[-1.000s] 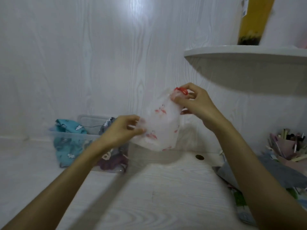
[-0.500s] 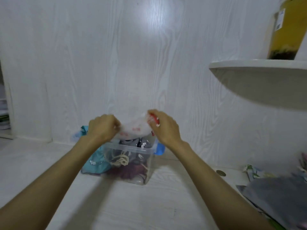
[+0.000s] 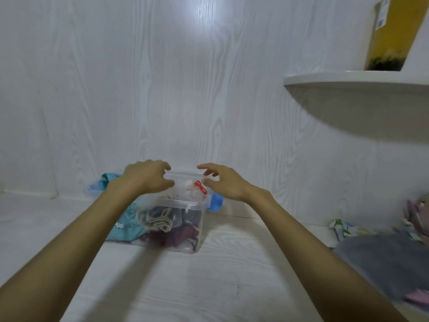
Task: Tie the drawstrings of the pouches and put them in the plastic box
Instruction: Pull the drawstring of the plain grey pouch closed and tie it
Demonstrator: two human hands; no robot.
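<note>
Head view: my left hand [image 3: 148,178] and right hand [image 3: 224,184] hover over the plastic box [image 3: 183,205], fingers loosely spread, holding nothing. White pouch [image 3: 189,191] with red drawstring [image 3: 201,187] lies on top inside, between both hands.

The plastic box [image 3: 183,206] under my fingers [image 3: 166,167] is clear, smooth and slightly glossy, and inside it lie soft matt cloth pouches: a white one [image 3: 189,191] with a shiny red drawstring [image 3: 200,187] on top. The bench [image 3: 209,287] beneath the box and the wall [image 3: 162,89] behind it are pale wood-grain, with a sheen.
</note>
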